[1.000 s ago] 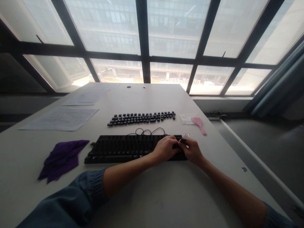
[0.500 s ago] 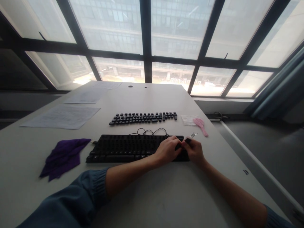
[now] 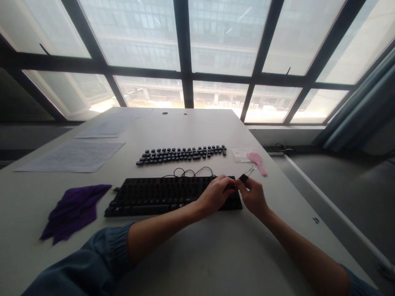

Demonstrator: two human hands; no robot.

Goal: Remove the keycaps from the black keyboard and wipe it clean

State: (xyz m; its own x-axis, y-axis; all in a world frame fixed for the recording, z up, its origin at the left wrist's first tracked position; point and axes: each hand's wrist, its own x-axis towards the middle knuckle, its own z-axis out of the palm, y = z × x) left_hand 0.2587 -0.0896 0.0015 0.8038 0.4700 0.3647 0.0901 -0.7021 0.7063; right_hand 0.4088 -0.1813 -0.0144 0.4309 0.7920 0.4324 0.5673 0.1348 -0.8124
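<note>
Wire-pronged black tool (image 3: 244,178) swung outward, pinched in right hand (image 3: 253,198), between two and three o'clock of black keyboard (image 3: 160,190). Left hand (image 3: 214,196): fingers curled, grip unclear. Blocky keycaps (image 3: 196,157), twelve o'clock; wrinkled purple cloth (image 3: 74,211), nine.

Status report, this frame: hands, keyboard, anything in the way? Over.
Right hand pinches small black wire-looped tool. Left hand over right end of keyboard, grip hidden. Keyboard flat on table, keycaps beyond. No obstruction seen.
</note>
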